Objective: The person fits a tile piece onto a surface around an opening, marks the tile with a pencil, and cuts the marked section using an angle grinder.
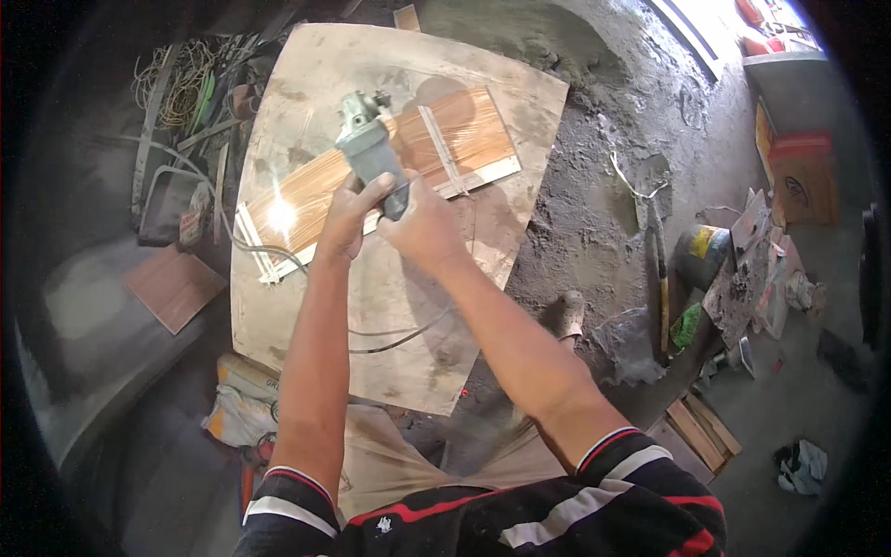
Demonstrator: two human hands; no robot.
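Note:
Both my hands are wrapped round the body of a grey-green angle grinder (368,148), its metal head pointing away from me. My left hand (347,221) grips its left side with the thumb across the top. My right hand (425,225) closes round its rear end from the right. Beneath the grinder lies a glossy wood-patterned plank (320,200) with a pale near edge, set at a slant. Pale thin strips (441,150) cross it on the right, and more lie at its left end. The grinder's disc cannot be made out, so contact with the plank is unclear.
A large pale board (408,362) lies under the plank. A dark cord (408,336) loops across it below my hands. At left are wood scraps, wire and a brown tile (174,288). Rough dirt, a shovel (661,278), a dark bucket (703,255) and a cardboard box (806,190) lie right.

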